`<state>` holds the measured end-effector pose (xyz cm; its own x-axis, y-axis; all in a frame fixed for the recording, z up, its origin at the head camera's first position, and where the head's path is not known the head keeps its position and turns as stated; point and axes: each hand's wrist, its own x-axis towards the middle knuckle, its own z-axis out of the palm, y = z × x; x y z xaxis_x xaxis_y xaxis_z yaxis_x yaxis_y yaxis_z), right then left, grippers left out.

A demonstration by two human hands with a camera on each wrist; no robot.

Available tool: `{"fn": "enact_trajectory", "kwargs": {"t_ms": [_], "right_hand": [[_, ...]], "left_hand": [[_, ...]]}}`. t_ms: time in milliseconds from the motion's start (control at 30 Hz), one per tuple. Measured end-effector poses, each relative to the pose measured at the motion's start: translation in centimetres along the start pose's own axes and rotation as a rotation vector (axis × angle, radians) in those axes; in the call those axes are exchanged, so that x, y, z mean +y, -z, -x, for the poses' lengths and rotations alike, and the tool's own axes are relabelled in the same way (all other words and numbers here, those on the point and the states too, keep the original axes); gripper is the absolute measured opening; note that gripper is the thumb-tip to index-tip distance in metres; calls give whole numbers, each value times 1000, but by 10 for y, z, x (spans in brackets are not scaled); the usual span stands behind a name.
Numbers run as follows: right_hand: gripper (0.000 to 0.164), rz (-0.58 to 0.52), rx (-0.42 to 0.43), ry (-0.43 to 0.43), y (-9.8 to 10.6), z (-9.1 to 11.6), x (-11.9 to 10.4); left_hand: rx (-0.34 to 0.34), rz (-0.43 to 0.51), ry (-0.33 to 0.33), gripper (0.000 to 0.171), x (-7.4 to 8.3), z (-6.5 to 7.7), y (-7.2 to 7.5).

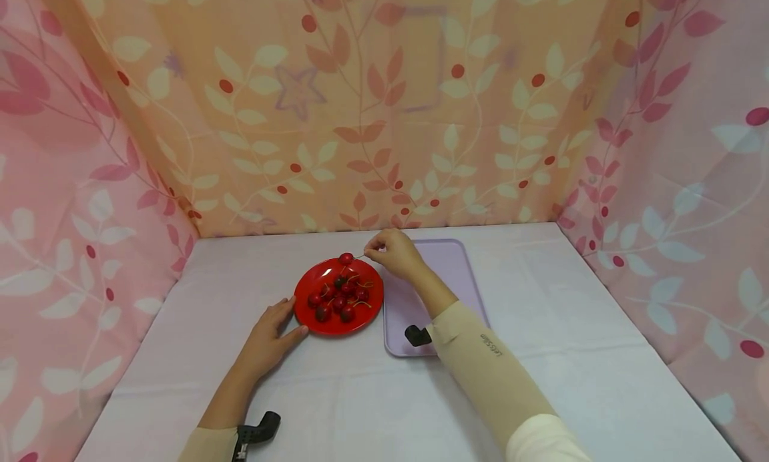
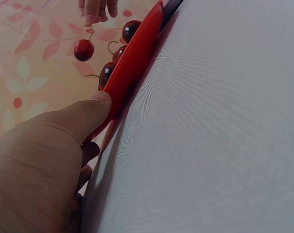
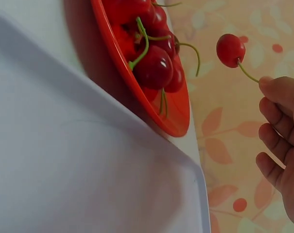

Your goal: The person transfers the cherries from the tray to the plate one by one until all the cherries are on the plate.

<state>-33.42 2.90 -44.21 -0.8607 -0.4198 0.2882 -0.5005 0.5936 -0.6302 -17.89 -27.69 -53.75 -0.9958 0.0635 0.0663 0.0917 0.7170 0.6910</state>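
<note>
My right hand (image 1: pixel 393 254) pinches a red cherry (image 3: pixel 230 50) by the end of its thin green stem. The cherry hangs in the air over the far rim of a round red plate (image 1: pixel 312 282). Several dark red cherries (image 3: pixel 155 68), some with green stems, are heaped in the plate's middle. At the plate's near left edge, my left hand (image 1: pixel 270 338) holds the rim, its thumb (image 2: pixel 100 104) on the edge and its fingers farther round the side. Those fingers are partly hidden behind the thumb in the left wrist view.
A pale purple rectangular tray (image 1: pixel 399 345) lies immediately right of the plate, under my right forearm. Both stand on a white cloth-covered table (image 1: pixel 348 408). Leaf-patterned curtains (image 1: pixel 372 115) enclose the back and both sides.
</note>
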Motion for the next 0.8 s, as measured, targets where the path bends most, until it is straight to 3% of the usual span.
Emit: {"fn": "enact_trajectory", "kwargs": {"t_ms": [500,800], "right_hand": [[10,55,-47,-16,-32,-5,-17],[11,52,-69,-36,-48,-7,-14]], "left_hand": [[4,-8,-12,84,0,0,2],[14,-20,-28,83,-2,0,1]]}}
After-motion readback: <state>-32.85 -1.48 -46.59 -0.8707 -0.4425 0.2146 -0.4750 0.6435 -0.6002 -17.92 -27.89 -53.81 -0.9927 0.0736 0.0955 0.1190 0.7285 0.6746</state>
